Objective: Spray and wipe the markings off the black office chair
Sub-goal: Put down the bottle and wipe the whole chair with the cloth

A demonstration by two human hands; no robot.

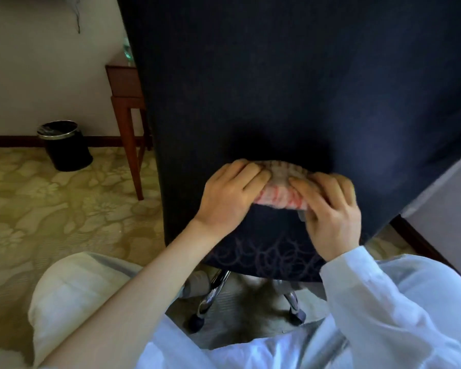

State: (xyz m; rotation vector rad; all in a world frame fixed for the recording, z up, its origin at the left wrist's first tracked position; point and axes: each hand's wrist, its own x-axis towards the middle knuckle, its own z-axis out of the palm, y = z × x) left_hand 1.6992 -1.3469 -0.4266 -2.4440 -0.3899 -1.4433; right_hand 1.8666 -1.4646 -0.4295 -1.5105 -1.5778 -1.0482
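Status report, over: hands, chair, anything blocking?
Left hand and right hand grip the cloth against the chair back. Markings show below it. Nothing in the way.

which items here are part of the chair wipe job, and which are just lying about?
Job:
- black office chair
- markings low on it
- cloth, held by left hand and right hand

Lying about:
- bin
- wooden table

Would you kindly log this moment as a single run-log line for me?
phase: wipe | left hand: grips cloth | right hand: grips cloth | surface: black office chair | markings: visible below cloth
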